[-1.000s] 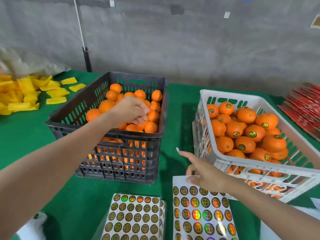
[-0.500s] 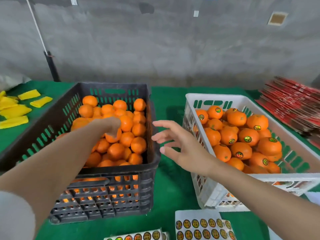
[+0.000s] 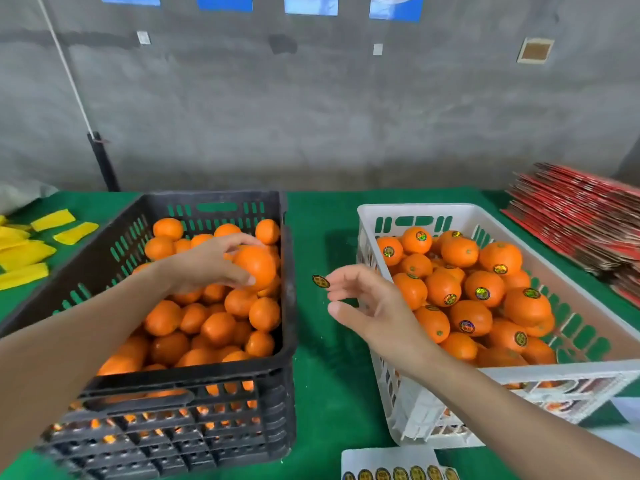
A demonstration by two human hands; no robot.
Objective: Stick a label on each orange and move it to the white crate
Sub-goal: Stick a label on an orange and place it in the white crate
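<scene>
No text is being shown legibly. Round gold-and-black labels [image 3: 482, 294] are being carried on oranges [image 3: 460, 252] in the white crate [image 3: 415, 207]. One label [image 3: 320, 281] is being held on a fingertip of the right hand [image 3: 367, 306]. More are being shown on a sheet [image 3: 398, 465]. Their marks are too small to be read. Blue posters [image 3: 224, 1] are being cropped at the top.

A grey concrete wall [image 3: 346, 116] with blue posters [image 3: 224, 1] stands behind a table with green cloth [image 3: 325, 375].

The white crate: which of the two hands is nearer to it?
Right. The right hand is beside the left wall of the white crate, with a label on its fingertip; the left hand grips an orange over the black crate.
</scene>
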